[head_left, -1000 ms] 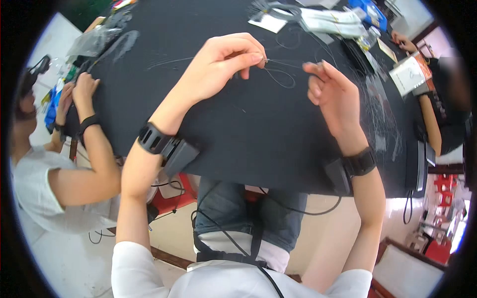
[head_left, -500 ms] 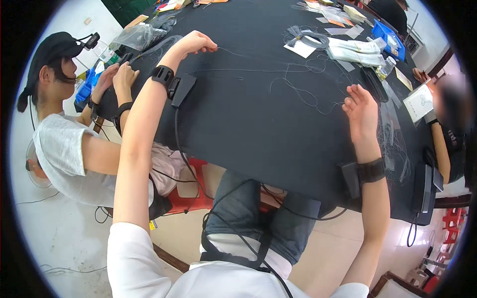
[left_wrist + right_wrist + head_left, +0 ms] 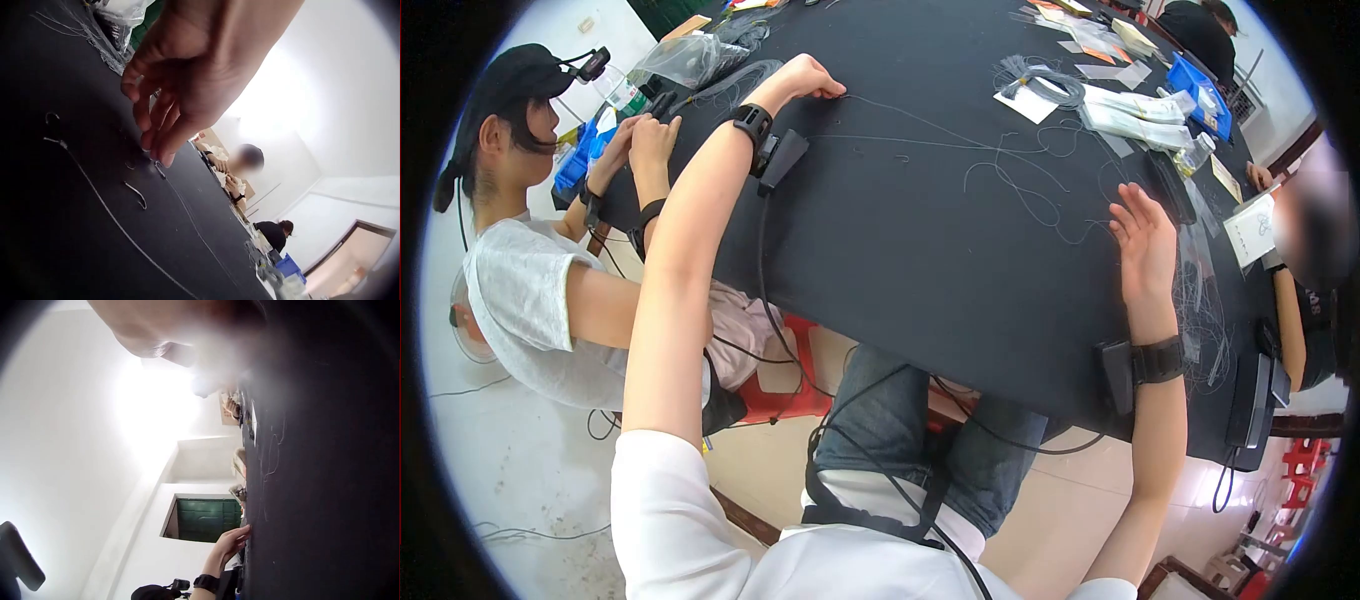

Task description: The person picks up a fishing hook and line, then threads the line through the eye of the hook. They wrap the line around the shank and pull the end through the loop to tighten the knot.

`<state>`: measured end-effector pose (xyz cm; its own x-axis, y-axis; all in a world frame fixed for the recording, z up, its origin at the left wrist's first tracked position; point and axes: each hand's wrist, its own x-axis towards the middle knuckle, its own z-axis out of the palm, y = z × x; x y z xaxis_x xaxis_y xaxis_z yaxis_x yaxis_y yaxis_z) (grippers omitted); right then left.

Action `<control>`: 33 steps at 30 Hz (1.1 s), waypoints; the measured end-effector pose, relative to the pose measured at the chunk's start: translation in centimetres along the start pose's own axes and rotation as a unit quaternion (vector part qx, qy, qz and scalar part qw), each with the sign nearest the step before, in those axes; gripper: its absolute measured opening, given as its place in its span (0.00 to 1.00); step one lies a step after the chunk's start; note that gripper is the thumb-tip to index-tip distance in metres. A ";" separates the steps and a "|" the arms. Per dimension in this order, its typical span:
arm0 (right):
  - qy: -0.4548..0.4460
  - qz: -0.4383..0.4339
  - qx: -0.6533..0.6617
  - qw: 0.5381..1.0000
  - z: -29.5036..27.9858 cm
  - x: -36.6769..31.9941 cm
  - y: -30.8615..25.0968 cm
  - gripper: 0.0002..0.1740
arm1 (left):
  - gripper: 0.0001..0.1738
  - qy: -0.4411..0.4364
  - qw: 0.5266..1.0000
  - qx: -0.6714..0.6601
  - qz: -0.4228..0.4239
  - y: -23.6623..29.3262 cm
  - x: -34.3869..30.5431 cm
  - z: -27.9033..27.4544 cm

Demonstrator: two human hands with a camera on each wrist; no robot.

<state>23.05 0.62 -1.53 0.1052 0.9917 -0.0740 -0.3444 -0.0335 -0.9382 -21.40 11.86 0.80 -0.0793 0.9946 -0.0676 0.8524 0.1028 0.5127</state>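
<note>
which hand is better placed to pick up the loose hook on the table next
Probably the left hand: its fingertips are close to the loose hook, though they pinch a thin line now. The right hand is open but much farther away.

The black surface (image 3: 920, 270) is set over a pale, glossy floor (image 3: 1075, 500), where red stools (image 3: 1303, 458) are placed. White walls (image 3: 187, 555) are broken by a framed green panel (image 3: 209, 519); the ceiling (image 3: 62, 437) is washed by bright light (image 3: 150, 400).

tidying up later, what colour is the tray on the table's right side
Blue; the head view shows the tray best.
</note>
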 end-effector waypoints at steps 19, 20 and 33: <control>-0.013 -0.017 0.002 1.000 0.1 0.0 -0.1 0.18 | 0.14 -0.095 0.991 0.069 -0.068 -1.4 -2.4 -2.2; -0.013 -0.016 0.001 1.000 0.1 0.0 -0.1 0.18 | 0.12 -0.098 0.990 0.072 -0.071 -1.4 -2.3 -2.2; -0.006 -0.024 0.005 1.000 -0.2 0.2 0.0 0.17 | 0.13 -0.090 0.992 0.088 -0.017 -1.5 -2.3 -1.6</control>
<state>23.27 0.82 -1.61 0.1106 0.9936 -0.0240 -0.3479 0.0160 -0.9374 -23.32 9.44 1.51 -0.0287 0.9698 -0.2422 0.9291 0.1153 0.3514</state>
